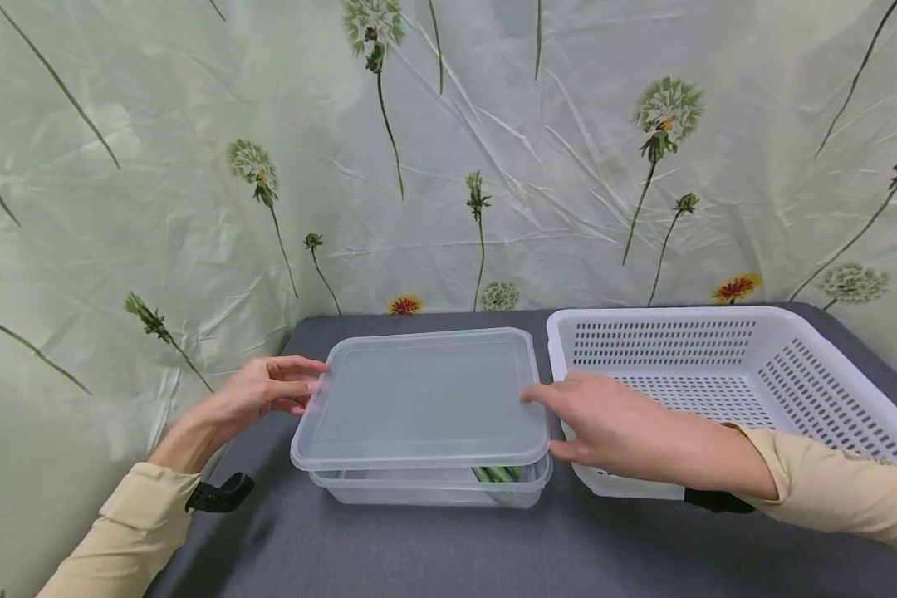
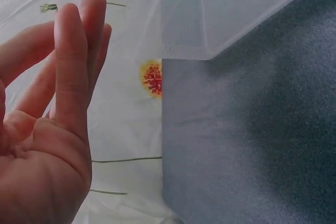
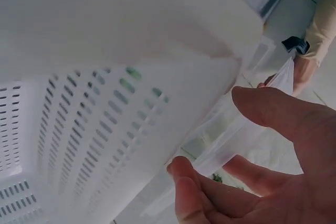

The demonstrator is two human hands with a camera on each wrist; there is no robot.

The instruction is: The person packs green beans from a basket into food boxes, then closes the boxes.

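Note:
A clear plastic container (image 1: 433, 492) sits on the dark table, with slender green pieces (image 1: 499, 473) inside at its right end. Over it is its translucent lid (image 1: 426, 403), askew and raised at the front, so a gap shows between the two. My left hand (image 1: 265, 389) holds the lid's left edge at the fingertips, its fingers nearly straight in the left wrist view. On the other side, my right hand (image 1: 605, 419) pinches the right edge, the thumb (image 3: 262, 103) apart from the fingers (image 3: 220, 198). The lid hides most of the container's inside.
A white perforated basket (image 1: 665, 314) stands at the right, close beside the container, and my right forearm crosses over its front. Behind the grey table (image 1: 389, 556) hangs a pale cloth (image 1: 433, 241) printed with flowers.

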